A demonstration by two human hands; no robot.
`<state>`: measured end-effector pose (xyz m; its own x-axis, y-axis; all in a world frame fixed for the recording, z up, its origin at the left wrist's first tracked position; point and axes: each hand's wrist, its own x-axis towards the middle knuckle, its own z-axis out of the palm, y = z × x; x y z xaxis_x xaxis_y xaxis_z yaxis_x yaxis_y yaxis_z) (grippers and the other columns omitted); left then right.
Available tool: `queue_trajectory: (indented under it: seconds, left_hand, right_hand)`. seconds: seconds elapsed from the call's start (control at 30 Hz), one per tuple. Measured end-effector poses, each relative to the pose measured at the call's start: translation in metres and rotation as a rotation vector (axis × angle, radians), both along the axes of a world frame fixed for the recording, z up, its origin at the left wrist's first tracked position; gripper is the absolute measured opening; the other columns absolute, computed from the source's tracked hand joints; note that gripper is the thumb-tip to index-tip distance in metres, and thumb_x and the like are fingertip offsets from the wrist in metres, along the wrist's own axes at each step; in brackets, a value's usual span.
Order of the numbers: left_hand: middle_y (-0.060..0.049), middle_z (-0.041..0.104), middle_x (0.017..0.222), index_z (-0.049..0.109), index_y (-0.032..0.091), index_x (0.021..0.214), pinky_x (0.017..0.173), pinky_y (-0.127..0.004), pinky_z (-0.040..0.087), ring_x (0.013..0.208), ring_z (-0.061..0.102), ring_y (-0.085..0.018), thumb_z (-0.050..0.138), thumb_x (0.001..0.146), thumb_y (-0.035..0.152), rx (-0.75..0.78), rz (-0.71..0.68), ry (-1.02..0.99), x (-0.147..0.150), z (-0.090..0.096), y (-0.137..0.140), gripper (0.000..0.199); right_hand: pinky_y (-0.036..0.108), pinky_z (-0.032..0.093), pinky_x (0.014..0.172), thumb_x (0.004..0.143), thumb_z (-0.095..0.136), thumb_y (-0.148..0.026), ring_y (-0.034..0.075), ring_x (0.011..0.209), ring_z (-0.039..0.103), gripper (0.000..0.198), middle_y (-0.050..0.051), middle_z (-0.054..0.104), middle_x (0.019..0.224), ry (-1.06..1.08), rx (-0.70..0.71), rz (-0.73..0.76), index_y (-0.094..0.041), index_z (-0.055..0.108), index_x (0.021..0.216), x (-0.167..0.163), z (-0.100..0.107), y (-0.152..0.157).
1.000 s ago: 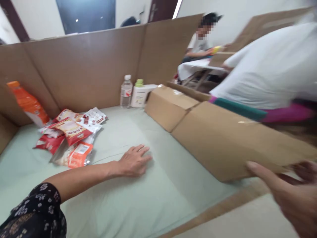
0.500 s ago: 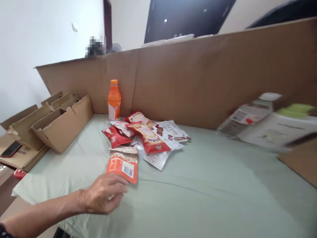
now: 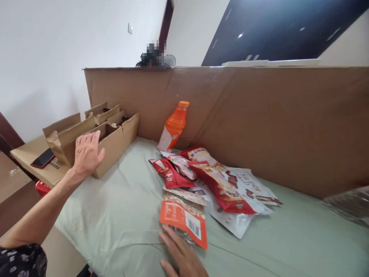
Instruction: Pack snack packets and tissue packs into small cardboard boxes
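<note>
A divided box (image 3: 118, 145) of brown cardboard, its upper edges rough and torn, is set at the left side of the wrinkled, pale green cloth (image 3: 123, 223). Its long axis is directed away from the person and slightly rightward, the far end close to the smooth cardboard partition (image 3: 259, 115). The left hand (image 3: 88, 154) is held open at the box's near end, fingers straight, thumb spread; whether the wall is touched cannot be told. A flat, glossy pouch (image 3: 181, 219), roughly rectangular, is laid on the cloth before the heaped snack packets (image 3: 221, 188), whose plastic is puffed and creased. Its orange, barcoded end is pointed toward the person, the long axis running away from the body with a slight slant. By that end the right hand (image 3: 184, 257), partly cut off below, is seen with fingers parted and nothing gripped
</note>
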<state>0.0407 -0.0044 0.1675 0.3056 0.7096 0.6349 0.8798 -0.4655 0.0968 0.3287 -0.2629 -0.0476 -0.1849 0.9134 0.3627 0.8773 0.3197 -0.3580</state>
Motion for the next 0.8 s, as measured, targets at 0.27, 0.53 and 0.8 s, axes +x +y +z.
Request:
queue_trajectory:
  seconds: [0.27, 0.53, 0.8]
  left_hand:
    - [-0.007, 0.075, 0.089, 0.07, 0.021, 0.095, 0.089, -0.041, 0.057, 0.087, 0.069, -0.024, 0.049, 0.091, 0.019, -0.174, -0.331, 0.059, -0.027, -0.008, -0.032, 0.022]
    - [0.0, 0.075, 0.091, 0.072, 0.032, 0.106, 0.115, -0.046, 0.051, 0.096, 0.071, -0.023, 0.056, 0.089, 0.009, -0.49, -1.001, 0.115, -0.044, 0.012, -0.119, 0.033]
    - [0.002, 0.076, 0.09, 0.063, 0.027, 0.104, 0.123, -0.041, 0.045, 0.112, 0.068, -0.021, 0.053, 0.078, -0.001, -0.468, -1.227, 0.2, 0.006, 0.015, -0.151, 0.039]
  right_hand:
    - [0.051, 0.064, 0.092, 0.095, 0.051, -0.049, 0.033, 0.114, 0.073, 0.046, 0.013, 0.074, 0.129, 0.074, 0.082, -0.27, -0.022, 0.071, 0.126, 0.045, -0.015, 0.015]
    - [0.041, 0.061, 0.079, 0.088, 0.054, -0.055, 0.03, 0.114, 0.071, 0.043, 0.012, 0.076, 0.122, 0.407, -0.105, -0.523, -0.023, 0.077, 0.106, 0.059, 0.069, 0.006]
    - [0.037, 0.05, 0.075, 0.077, 0.065, -0.053, 0.027, 0.081, 0.068, 0.032, 0.009, 0.075, 0.083, 0.477, -0.277, -0.832, -0.022, 0.072, 0.082, 0.107, 0.093, 0.039]
